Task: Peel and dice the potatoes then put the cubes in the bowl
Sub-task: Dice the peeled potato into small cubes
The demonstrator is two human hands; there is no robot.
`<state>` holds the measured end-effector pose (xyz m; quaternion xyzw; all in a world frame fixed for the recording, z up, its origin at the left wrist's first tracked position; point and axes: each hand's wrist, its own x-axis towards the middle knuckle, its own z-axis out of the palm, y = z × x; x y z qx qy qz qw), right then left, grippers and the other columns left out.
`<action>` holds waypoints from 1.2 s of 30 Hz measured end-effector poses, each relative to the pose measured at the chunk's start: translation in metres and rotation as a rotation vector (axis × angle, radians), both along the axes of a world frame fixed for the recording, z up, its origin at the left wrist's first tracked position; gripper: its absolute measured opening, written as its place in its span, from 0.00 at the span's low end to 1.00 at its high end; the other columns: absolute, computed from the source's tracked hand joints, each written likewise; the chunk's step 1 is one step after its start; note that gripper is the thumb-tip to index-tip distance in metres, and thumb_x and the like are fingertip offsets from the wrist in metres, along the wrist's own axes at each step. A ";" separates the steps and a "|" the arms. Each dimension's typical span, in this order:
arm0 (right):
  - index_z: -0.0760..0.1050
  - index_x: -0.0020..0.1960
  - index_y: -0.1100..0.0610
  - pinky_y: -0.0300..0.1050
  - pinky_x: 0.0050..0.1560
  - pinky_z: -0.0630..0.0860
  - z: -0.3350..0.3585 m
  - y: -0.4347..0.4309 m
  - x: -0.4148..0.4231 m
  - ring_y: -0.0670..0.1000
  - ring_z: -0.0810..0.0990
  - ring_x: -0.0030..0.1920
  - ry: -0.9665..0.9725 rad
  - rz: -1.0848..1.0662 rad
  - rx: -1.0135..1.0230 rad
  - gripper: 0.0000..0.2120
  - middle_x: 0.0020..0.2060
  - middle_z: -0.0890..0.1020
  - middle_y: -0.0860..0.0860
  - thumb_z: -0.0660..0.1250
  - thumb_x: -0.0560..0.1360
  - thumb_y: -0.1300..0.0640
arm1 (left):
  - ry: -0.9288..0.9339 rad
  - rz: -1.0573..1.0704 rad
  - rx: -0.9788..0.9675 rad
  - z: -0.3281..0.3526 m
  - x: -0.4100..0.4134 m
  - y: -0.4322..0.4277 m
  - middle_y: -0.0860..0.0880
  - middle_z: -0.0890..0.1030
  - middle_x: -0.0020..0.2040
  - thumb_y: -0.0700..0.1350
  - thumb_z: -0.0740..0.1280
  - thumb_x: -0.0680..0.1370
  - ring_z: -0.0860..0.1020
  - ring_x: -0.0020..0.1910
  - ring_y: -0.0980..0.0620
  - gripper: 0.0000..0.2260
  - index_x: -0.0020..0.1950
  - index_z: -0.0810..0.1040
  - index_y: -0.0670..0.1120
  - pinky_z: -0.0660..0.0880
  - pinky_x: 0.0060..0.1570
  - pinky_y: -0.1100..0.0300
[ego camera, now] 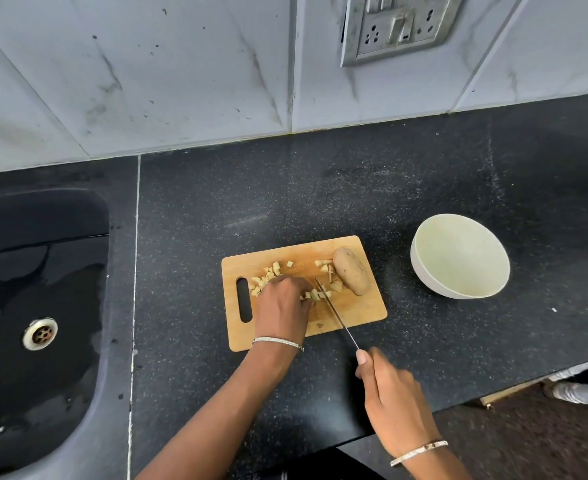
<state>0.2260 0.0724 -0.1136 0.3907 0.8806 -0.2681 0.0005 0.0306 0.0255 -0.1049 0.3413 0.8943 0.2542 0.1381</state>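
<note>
On the black speckled counter (424, 188) we see a wooden cutting board (355, 308), and on it lie the potato cubes (272, 270), pale and cut in small pieces. Most of them are scattered at the far left part of the board, and some lie just beside a whole unpeeled potato (351, 270) at the far right corner. The left hand (282, 303) lies over the middle of the board with its fingers bent down on a few cubes. The fingertips are hidden, so we cannot tell how exactly they pinch. More cubes show just past the knuckles and beside the blade. The right hand (389, 393) is curled around the handle of a knife (337, 317), with one finger straight along the top. The thin blade slants across the board, and its tip touches the cubes right of the left hand. The white bowl (459, 258) stands on the counter to the right of the board, apart from it, with no cubes inside. A black sink (43, 393) is at the left.
</note>
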 end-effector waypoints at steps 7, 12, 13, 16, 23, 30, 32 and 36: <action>0.74 0.44 0.50 0.41 0.32 0.67 0.013 0.002 -0.003 0.44 0.72 0.26 0.116 -0.044 -0.061 0.25 0.31 0.74 0.25 0.44 0.79 0.38 | 0.044 0.042 0.035 0.001 -0.010 -0.001 0.51 0.82 0.44 0.40 0.71 0.74 0.79 0.43 0.50 0.03 0.43 0.82 0.48 0.71 0.39 0.60; 0.74 0.45 0.51 0.45 0.33 0.71 0.009 0.007 -0.002 0.45 0.73 0.28 0.117 -0.053 -0.038 0.26 0.28 0.76 0.35 0.43 0.78 0.37 | 0.071 -0.035 0.019 -0.002 -0.007 -0.001 0.52 0.79 0.51 0.52 0.71 0.75 0.74 0.55 0.47 0.09 0.53 0.82 0.52 0.72 0.52 0.55; 0.74 0.45 0.51 0.41 0.32 0.69 0.009 0.008 -0.002 0.44 0.73 0.28 0.125 -0.060 -0.039 0.26 0.27 0.75 0.34 0.43 0.77 0.37 | 0.077 -0.070 -0.011 -0.003 -0.005 0.000 0.53 0.78 0.53 0.54 0.72 0.74 0.72 0.57 0.47 0.12 0.55 0.81 0.53 0.71 0.55 0.55; 0.75 0.46 0.51 0.36 0.30 0.67 0.011 0.009 -0.002 0.41 0.71 0.27 0.127 -0.066 -0.039 0.25 0.31 0.73 0.23 0.44 0.78 0.38 | 0.130 -0.104 -0.049 -0.005 -0.002 0.003 0.52 0.75 0.54 0.52 0.71 0.74 0.69 0.57 0.49 0.10 0.55 0.81 0.53 0.71 0.56 0.57; 0.75 0.46 0.51 0.49 0.37 0.72 0.015 0.012 0.001 0.43 0.69 0.28 0.082 -0.068 -0.061 0.27 0.31 0.70 0.20 0.42 0.77 0.37 | 0.144 -0.003 -0.023 -0.006 -0.004 -0.001 0.50 0.76 0.50 0.45 0.70 0.71 0.70 0.51 0.47 0.07 0.47 0.78 0.48 0.69 0.50 0.56; 0.75 0.45 0.49 0.50 0.38 0.74 0.007 0.013 0.008 0.45 0.76 0.32 0.104 -0.090 -0.049 0.32 0.29 0.74 0.29 0.38 0.76 0.31 | 0.207 0.007 0.048 -0.001 -0.014 -0.006 0.49 0.83 0.44 0.41 0.70 0.74 0.74 0.45 0.46 0.04 0.46 0.84 0.47 0.70 0.46 0.54; 0.75 0.45 0.49 0.50 0.39 0.75 0.008 0.014 0.008 0.46 0.77 0.33 0.105 -0.085 -0.052 0.33 0.28 0.74 0.29 0.38 0.75 0.30 | 0.196 0.004 0.057 -0.004 -0.017 -0.009 0.49 0.84 0.43 0.42 0.71 0.74 0.74 0.44 0.45 0.04 0.47 0.84 0.49 0.72 0.43 0.53; 0.74 0.45 0.49 0.50 0.37 0.74 0.005 0.016 0.010 0.45 0.74 0.29 0.104 -0.065 -0.048 0.33 0.30 0.76 0.32 0.37 0.75 0.30 | 0.195 0.017 0.092 -0.005 -0.020 -0.016 0.51 0.85 0.41 0.42 0.74 0.72 0.75 0.42 0.46 0.05 0.46 0.84 0.49 0.72 0.40 0.55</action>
